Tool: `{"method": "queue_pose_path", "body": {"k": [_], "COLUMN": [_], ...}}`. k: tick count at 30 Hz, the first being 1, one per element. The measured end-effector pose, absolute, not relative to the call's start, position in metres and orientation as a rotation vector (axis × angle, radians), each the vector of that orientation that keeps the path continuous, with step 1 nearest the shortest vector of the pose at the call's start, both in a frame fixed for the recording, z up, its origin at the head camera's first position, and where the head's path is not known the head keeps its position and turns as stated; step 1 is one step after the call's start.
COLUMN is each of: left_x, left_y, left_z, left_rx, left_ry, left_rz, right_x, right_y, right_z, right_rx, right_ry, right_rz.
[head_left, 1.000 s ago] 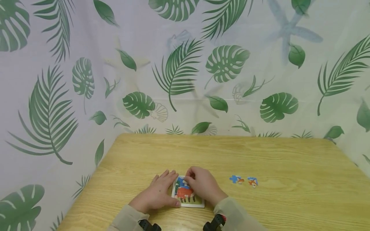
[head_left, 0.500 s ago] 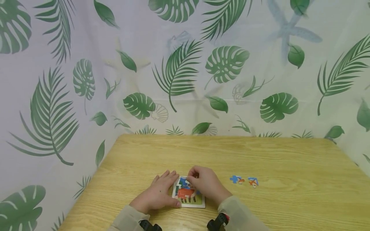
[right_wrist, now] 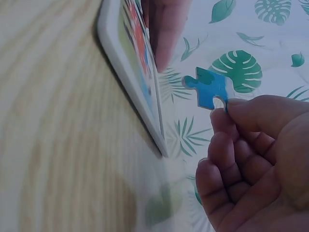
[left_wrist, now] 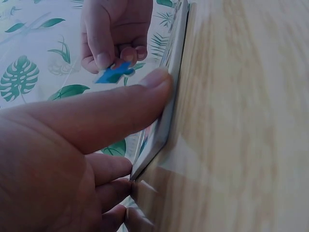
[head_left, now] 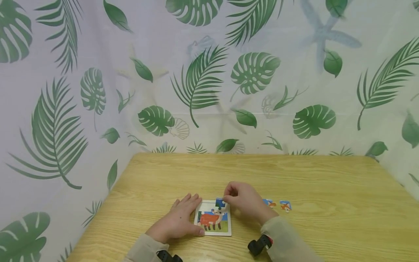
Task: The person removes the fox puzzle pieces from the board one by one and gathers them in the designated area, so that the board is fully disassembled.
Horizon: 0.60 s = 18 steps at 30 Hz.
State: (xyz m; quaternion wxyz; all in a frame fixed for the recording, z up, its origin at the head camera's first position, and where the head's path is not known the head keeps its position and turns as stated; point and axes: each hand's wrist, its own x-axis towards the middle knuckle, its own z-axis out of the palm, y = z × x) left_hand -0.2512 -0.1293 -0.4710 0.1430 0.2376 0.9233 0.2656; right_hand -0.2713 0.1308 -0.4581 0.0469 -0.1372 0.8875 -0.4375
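Note:
A white-framed puzzle board (head_left: 213,233) with a red-brown animal picture lies on the table, its upper part bare of pieces. My left hand (head_left: 180,218) rests flat along its left side, the thumb on the near left corner; the left wrist view shows that thumb (left_wrist: 116,108) on the frame's edge. Between thumb and fingertips, my right hand (head_left: 247,202) pinches a blue and green puzzle piece (head_left: 220,202) over the board's upper right. The right wrist view shows the piece (right_wrist: 207,88) held up off the board, by one edge, in my right hand (right_wrist: 260,150).
Two loose puzzle pieces lie on the wooden table (head_left: 327,189) to the right: one (head_left: 285,206) in full view, the other (head_left: 270,203) partly behind my right hand. A leaf-patterned cloth (head_left: 209,91) hangs behind the table and along its left side.
My right hand has moved right and up from the board's upper middle, and a blue-green piece now shows in its fingertips. The board's upper area has come into view, bare. My left hand has stayed put.

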Motion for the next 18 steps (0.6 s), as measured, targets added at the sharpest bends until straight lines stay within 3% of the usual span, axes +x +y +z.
{"method": "queue_pose_path", "body": {"k": [18], "left_x": [-0.252], "left_y": [-0.131], "left_z": [-0.471], "left_rx": [0.716], "left_ry": [2.663], "left_rz": [0.758], "right_x": [-0.276], "right_y": [0.186], "right_z": [-0.449], "right_rx": [-0.328], "right_ry": [2.824], "right_rz": [-1.201]}}
